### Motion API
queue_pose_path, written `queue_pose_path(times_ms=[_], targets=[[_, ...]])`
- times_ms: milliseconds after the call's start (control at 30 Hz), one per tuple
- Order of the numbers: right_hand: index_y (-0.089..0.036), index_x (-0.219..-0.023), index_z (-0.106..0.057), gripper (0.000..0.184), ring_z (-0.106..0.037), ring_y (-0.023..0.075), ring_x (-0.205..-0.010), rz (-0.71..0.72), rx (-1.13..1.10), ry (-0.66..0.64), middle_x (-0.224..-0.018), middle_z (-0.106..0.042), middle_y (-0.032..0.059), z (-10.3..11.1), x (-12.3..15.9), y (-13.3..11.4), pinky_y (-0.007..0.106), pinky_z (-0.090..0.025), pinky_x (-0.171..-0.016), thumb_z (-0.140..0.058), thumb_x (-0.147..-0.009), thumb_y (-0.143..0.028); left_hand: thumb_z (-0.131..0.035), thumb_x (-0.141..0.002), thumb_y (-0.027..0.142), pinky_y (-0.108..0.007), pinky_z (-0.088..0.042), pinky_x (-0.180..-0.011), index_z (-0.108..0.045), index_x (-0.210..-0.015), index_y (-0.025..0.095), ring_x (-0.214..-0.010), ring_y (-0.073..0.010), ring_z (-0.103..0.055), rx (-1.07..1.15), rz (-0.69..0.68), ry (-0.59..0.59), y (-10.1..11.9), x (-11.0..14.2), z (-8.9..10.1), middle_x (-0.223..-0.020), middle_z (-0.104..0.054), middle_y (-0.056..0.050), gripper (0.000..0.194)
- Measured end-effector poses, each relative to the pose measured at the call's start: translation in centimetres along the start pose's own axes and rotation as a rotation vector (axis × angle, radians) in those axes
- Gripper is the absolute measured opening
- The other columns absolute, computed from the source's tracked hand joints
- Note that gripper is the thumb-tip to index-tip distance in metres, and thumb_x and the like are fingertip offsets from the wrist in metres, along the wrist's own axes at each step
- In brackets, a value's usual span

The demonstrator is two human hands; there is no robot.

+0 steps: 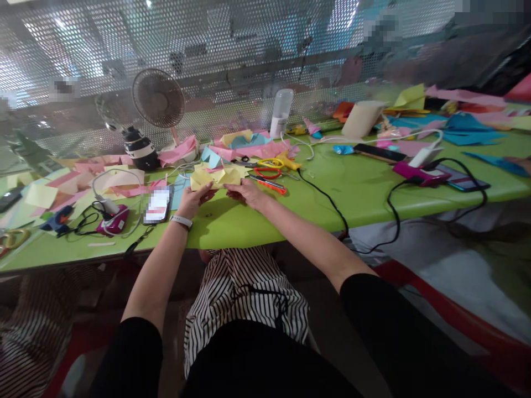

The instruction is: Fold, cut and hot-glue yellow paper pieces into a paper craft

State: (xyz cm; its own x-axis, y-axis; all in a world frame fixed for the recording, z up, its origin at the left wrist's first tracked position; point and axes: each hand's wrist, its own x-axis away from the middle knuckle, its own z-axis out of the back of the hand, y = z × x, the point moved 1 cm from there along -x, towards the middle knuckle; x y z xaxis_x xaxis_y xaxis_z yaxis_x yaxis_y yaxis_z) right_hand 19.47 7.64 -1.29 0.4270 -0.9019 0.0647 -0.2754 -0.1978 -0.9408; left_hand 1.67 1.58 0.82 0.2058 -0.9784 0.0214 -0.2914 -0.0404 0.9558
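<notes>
A piece of folded yellow paper [216, 178] is held up just above the green table, between my two hands. My left hand [194, 200], with a white band at the wrist, pinches its left lower edge. At the right lower edge, my right hand [248, 193] grips the same paper with thumb and fingers. Just beyond the right hand lie red-handled scissors [267, 172], yellow-handled scissors [271, 163], an orange cutter knife [271, 185] and a yellow glue gun [289, 162]. A phone [157, 204] with a lit screen rests left of my left hand.
The green table [323, 193] carries pink paper [249, 150], a fan [158, 99], a black bottle [140, 148] and a white-based clear device [282, 113]. Purple power strips [421, 173] with trailing cables lie on both sides. A perforated metal screen [232, 66] stands behind.
</notes>
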Motion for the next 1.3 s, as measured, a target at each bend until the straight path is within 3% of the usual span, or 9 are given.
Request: queue_pose_path(times_ms=[233, 433, 733, 933, 1133, 1300], targets=[[-0.018, -0.079, -0.066, 0.027, -0.061, 0.0083, -0.053, -0.037, -0.059, 0.029, -0.062, -0.070, -0.0011, -0.2, 0.5, -0.4, 0.018, -0.049, -0.052, -0.090, -0.067, -0.025, -0.090, -0.065, 0.019, -0.030, -0.058, -0.092, -0.074, -0.086, 0.012, -0.097, -0.0215, -0.075, 0.041, -0.005, -0.120, 0.1, 0.0, 0.1, -0.096, -0.078, -0.011, 0.028], [-0.017, -0.083, -0.068, 0.031, -0.062, 0.0081, -0.054, -0.021, -0.099, -0.049, -0.063, -0.069, -0.0028, -0.2, 0.6, -0.3, 0.019, -0.051, -0.055, -0.091, -0.063, -0.023, -0.092, -0.061, 0.019, -0.030, -0.059, -0.086, -0.074, -0.092, 0.013, -0.090, -0.0197, -0.075, 0.027, -0.004, -0.128, -0.3, 0.1, 0.2, -0.095, -0.079, -0.009, 0.036], [-0.017, -0.087, -0.072, 0.032, -0.064, 0.0088, -0.057, 0.000, -0.042, -0.060, -0.069, -0.073, -0.0005, -0.2, 0.3, 0.6, 0.019, -0.053, -0.056, -0.091, -0.063, -0.023, -0.093, -0.060, 0.029, -0.028, -0.059, -0.077, -0.073, -0.097, 0.013, -0.089, -0.0218, -0.076, -0.069, -0.009, -0.175, -0.9, -0.2, 0.8, -0.097, -0.078, -0.011, 0.045], [-0.017, -0.087, -0.070, 0.035, -0.065, 0.0088, -0.055, 0.002, 0.001, -0.073, -0.068, -0.074, -0.0003, -0.2, 0.3, 0.7, 0.018, -0.052, -0.054, -0.092, -0.062, -0.028, -0.093, -0.060, 0.027, -0.028, -0.059, -0.076, -0.073, -0.094, 0.012, -0.084, -0.0206, -0.076, -0.085, -0.033, -0.144, -1.0, -0.3, 0.7, -0.091, -0.078, -0.011, 0.042], [-0.019, -0.082, -0.068, 0.035, -0.067, 0.0116, -0.055, -0.027, -0.062, -0.052, -0.065, -0.074, 0.0021, -0.2, 0.5, 0.1, 0.021, -0.052, -0.053, -0.077, -0.078, -0.052, -0.091, -0.063, 0.027, -0.028, -0.060, -0.080, -0.074, -0.089, 0.013, -0.086, -0.0203, -0.076, -0.043, -0.087, -0.070, -0.9, -0.8, 1.2, -0.087, -0.078, -0.011, 0.034], [-0.019, -0.071, -0.066, 0.025, -0.064, 0.0086, -0.054, 0.063, 0.026, -0.022, -0.065, -0.072, -0.0005, -0.2, 0.4, 0.2, 0.019, -0.050, -0.055, -0.084, -0.074, -0.037, -0.090, -0.064, 0.025, -0.026, -0.060, -0.078, -0.074, -0.091, 0.013, -0.089, -0.0210, -0.076, -0.024, -0.085, -0.072, -0.8, -0.7, 1.1, -0.091, -0.078, -0.011, 0.034]])
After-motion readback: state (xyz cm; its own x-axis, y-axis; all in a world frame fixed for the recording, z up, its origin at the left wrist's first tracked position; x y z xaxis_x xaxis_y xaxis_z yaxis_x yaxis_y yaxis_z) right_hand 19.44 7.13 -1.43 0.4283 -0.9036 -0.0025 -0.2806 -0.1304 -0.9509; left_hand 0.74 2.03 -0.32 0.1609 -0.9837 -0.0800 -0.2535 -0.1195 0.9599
